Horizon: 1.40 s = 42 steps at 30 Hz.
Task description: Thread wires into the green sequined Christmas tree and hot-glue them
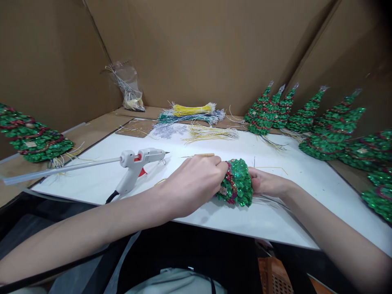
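A small green tinsel Christmas tree (241,183) with red garland lies on its side, low over the white board, between my two hands. My left hand (196,181) is closed around its narrower end, so the tip is hidden. At the wide base, my right hand (266,181) grips from the right, its fingers partly behind the tree. Thin wires (271,200) trail from the base under my right wrist. Just beyond my left hand lies a thin pointed tool with a wooden handle (206,155). A white glue gun (134,159) with a long glue stick is to the left.
Several finished-looking trees (330,130) stand along the right side, and another tree (33,134) leans at the left. Bundles of yellow wires (194,109) and loose yellow wires (211,132) lie at the back. A plastic bag (130,87) sits against the cardboard wall (199,49).
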Each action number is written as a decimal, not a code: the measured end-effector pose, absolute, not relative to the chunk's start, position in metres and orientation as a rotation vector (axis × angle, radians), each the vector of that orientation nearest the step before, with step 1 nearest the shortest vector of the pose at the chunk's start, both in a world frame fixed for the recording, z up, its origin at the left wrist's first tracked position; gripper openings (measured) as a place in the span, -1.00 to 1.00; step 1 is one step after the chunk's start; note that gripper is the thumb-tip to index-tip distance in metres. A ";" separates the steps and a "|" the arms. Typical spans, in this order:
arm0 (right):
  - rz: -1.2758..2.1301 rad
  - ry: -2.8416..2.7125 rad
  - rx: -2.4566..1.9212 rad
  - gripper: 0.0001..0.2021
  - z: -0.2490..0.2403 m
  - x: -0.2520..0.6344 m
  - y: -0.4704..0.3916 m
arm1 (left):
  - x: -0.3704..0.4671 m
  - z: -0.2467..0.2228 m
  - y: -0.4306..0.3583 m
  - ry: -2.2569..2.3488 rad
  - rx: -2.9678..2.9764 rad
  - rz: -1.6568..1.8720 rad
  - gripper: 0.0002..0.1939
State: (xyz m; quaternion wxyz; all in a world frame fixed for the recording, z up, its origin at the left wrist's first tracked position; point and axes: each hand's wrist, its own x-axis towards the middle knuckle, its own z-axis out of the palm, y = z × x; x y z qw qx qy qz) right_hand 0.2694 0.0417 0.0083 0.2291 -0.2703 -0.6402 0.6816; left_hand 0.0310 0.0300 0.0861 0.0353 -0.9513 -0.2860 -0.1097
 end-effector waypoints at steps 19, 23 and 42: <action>1.866 -1.809 -0.827 -0.29 0.008 0.272 0.042 | 0.015 0.079 0.034 -0.931 -2.889 -0.420 -0.87; 1.843 -1.817 -0.827 -0.31 0.008 0.272 0.042 | 0.016 0.078 0.034 -0.842 -2.813 -0.398 -0.84; 1.888 -1.740 -0.718 -0.42 0.007 0.268 0.041 | 0.025 0.085 0.032 -0.763 -2.890 -0.316 -0.88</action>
